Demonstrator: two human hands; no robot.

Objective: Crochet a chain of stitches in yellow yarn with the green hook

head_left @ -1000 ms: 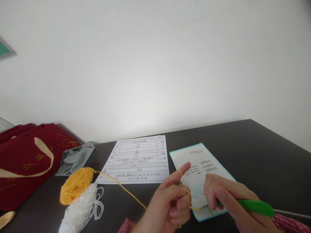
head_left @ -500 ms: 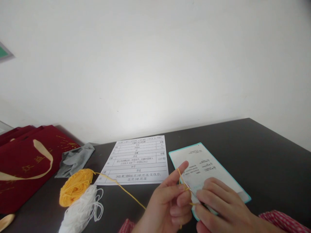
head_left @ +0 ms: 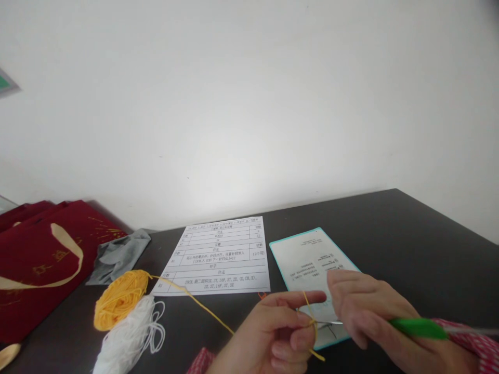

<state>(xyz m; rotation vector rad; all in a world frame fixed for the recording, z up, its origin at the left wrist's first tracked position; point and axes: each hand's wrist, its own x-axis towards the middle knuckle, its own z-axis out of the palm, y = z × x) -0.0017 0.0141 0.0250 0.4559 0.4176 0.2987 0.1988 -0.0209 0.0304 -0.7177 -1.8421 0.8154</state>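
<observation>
- In the head view, your left hand (head_left: 278, 332) pinches yellow yarn (head_left: 212, 313) between thumb and fingers, the index finger extended with the strand looped over it and the other fingers curled.
- Your right hand (head_left: 378, 311) is closed around the crochet hook (head_left: 419, 328); its green handle shows behind your grip, and its thin metal shaft reaches to the yarn at your left fingertips. You cannot tell exactly how its tip sits in the loop.
- A short yarn tail hangs below your left fingers.
- On your left, the strand runs to the yellow ball (head_left: 120, 300), which touches the white yarn (head_left: 128, 337) on the dark table (head_left: 409, 249).
- The printed sheet (head_left: 218, 259) lies beyond your left hand; the turquoise-edged card (head_left: 307, 254) lies partly hidden behind both hands.
- A dark red bag (head_left: 35, 259) stands at far left, beside crumpled grey material (head_left: 120, 257).
</observation>
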